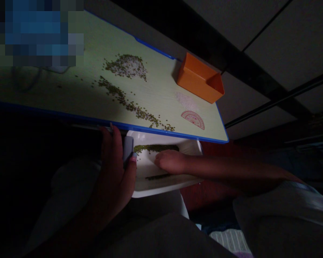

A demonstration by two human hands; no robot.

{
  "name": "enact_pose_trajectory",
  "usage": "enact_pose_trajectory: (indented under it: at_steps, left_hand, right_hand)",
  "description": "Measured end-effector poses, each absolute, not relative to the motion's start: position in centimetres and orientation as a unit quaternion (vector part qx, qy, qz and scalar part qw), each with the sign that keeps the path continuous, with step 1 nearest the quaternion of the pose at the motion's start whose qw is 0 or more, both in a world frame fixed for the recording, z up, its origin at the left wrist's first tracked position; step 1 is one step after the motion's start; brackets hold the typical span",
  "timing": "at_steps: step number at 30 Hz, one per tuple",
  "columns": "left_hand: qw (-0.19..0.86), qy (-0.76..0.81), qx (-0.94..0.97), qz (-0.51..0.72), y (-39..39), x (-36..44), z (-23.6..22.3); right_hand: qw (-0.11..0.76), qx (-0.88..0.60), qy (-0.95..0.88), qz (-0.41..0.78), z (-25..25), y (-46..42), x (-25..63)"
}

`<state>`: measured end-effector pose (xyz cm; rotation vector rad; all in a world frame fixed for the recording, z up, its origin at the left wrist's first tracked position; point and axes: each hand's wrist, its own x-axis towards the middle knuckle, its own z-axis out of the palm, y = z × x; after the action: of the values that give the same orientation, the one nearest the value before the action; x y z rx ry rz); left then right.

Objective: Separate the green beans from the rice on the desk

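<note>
A white tub (pixel 148 192) sits below the table's front edge with small green beans (pixel 157 147) along its far side and a darker line of them nearer me. My right hand (pixel 171 162) reaches into the tub from the right. Its fingers are curled down next to the beans, and their tips are hidden. At the tub's left end, my left hand (pixel 117 166) is closed around a grey flat-sided object (pixel 128 148), thumb on the near side and fingers toward the table edge. Dim light hides what that object is.
The pale yellow table (pixel 78 96) has a blue rim. On it lie a heap of white grains and green beans (pixel 129 66), a trail of beans (pixel 134 107), a patch of white grains (pixel 187 101), an orange box (pixel 196 86) and a red protractor shape (pixel 193 119).
</note>
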<state>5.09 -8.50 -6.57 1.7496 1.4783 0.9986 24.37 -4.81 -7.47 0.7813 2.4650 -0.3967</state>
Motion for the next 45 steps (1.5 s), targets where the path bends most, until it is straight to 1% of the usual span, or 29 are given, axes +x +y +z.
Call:
enact_pose_trajectory:
  at_steps: [14,20,25,31,40,45]
  left_hand:
    - [0.313,0.564,0.664,0.377,-8.5,5.1,-6.7]
    - [0.309,0.556,0.669,0.384,-8.4,5.0,-6.8]
    - [0.307,0.547,0.672,0.393,-8.4,5.1,-6.8]
    - [0.296,0.548,0.678,0.391,-8.4,5.1,-6.7]
    - [0.307,0.555,0.671,0.385,-8.5,5.1,-6.4]
    - [0.312,0.550,0.672,0.385,-8.5,5.1,-6.5]
  right_hand:
    - [0.250,0.314,0.904,-0.145,-7.8,-4.6,24.6]
    - [0.217,0.330,0.907,-0.144,-7.5,-4.1,25.3]
    - [0.231,0.317,0.911,-0.128,-7.2,-4.1,25.5]
    - [0.223,0.285,0.925,-0.114,-7.6,-4.4,25.0]
    - [0.249,0.288,0.916,-0.128,-7.8,-4.6,24.6]
    - [0.245,0.286,0.917,-0.134,-7.9,-4.6,24.6]
